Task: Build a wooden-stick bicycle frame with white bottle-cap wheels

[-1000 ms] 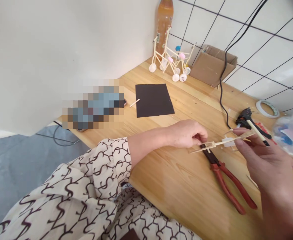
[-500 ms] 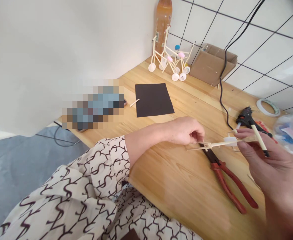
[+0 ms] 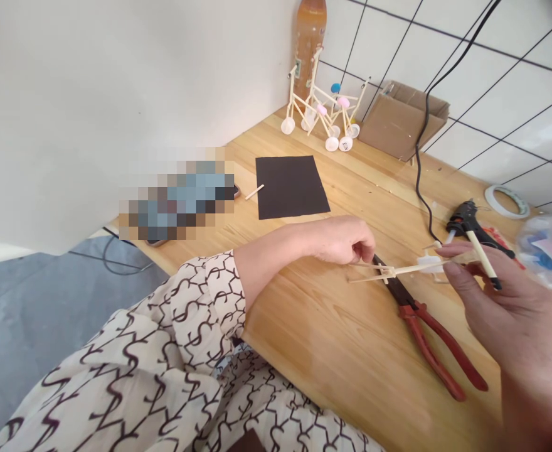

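Observation:
My right hand (image 3: 511,295) pinches a small bicycle frame of thin pale wooden sticks (image 3: 410,269). A crosswise stick with a black tip rises past my fingers, and the frame's forked end points left. By that fork, my left hand (image 3: 344,240) has its fingers curled together. What they pinch, if anything, is hidden. Under the fork lie the dark jaws of red-handled pliers (image 3: 412,311) on the wooden table (image 3: 313,339).
Finished stick bicycles (image 3: 323,107) with white wheels stand by an orange bottle (image 3: 310,37) and a cardboard box (image 3: 403,119). Black paper (image 3: 291,187) lies mid-table. On the right are a glue gun (image 3: 468,220), a tape roll (image 3: 506,201) and a plastic bag (image 3: 546,245).
My left hand has drawn slightly left and up from the forked end, so more of the prongs shows. My right hand and the frame have barely shifted.

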The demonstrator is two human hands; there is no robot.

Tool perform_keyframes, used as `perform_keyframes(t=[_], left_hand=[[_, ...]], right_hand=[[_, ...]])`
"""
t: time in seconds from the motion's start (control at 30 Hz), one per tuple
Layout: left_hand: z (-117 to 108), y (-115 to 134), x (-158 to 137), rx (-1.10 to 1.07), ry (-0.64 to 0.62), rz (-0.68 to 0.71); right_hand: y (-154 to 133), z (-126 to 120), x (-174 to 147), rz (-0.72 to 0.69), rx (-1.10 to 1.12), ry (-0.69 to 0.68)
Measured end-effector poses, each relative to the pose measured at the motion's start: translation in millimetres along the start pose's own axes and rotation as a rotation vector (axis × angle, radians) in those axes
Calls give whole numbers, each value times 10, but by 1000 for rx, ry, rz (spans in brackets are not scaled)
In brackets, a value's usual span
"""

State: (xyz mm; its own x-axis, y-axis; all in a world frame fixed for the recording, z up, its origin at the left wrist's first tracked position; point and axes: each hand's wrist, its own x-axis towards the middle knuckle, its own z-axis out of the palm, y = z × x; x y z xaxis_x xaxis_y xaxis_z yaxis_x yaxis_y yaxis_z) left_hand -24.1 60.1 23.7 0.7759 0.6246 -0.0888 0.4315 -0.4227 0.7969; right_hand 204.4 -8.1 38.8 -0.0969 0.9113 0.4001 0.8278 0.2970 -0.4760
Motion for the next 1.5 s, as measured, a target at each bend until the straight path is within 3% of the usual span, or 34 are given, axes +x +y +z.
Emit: perform_keyframes(t=[0.67,0.97,1.1,1.5], left_hand=[[-54,-1,-26,38,-51,-54],[-59,-39,-11,35,-65,-62],[-59,-20,-17,29,-60,-69],[-76,-31,-10,-19,-106,-28]], right_hand=[[3,-27,123,-104,-177,-124],[-65,-64,207,-232,-326,-177],[-60,-71,226,-301,-374,-175],[-44,-60,246,-327,-402,-177]])
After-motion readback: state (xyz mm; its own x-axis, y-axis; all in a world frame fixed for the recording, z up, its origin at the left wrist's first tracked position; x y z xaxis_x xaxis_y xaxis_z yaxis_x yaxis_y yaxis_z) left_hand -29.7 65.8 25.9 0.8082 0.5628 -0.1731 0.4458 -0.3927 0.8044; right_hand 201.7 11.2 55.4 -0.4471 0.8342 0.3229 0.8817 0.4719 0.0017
